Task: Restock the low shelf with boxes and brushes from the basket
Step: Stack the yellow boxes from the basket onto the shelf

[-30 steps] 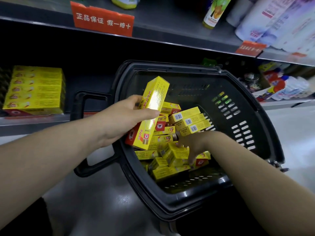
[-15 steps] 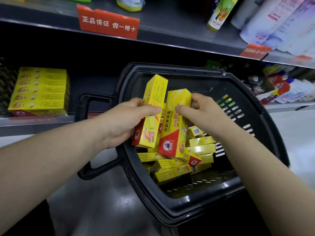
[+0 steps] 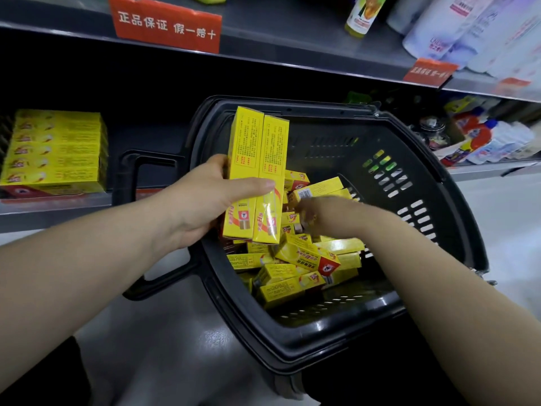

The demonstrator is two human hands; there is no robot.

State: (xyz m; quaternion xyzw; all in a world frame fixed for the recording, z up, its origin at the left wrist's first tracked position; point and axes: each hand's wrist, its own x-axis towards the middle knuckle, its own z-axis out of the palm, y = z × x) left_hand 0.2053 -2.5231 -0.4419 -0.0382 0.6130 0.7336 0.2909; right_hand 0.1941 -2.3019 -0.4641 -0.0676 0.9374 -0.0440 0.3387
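— Yellow boxes (image 3: pixel 255 159), two, upright in your left hand (image 3: pixel 199 206), thumb across them, above the basket (image 3: pixel 322 338)?
— Yes. Your right hand (image 3: pixel 325 213) is down among the loose boxes (image 3: pixel 304 259) in it; blurred, so its grip I cannot tell.

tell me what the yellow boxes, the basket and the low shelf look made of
Yellow boxes: likely thin printed cardboard, glossy; sharp folded edges and glare on the faces.
Basket: looks like moulded black plastic, semi-gloss; slotted walls, shiny highlights on the rim.
Low shelf: probably painted grey metal, matte; only its thin flat edge shows, so unsure.
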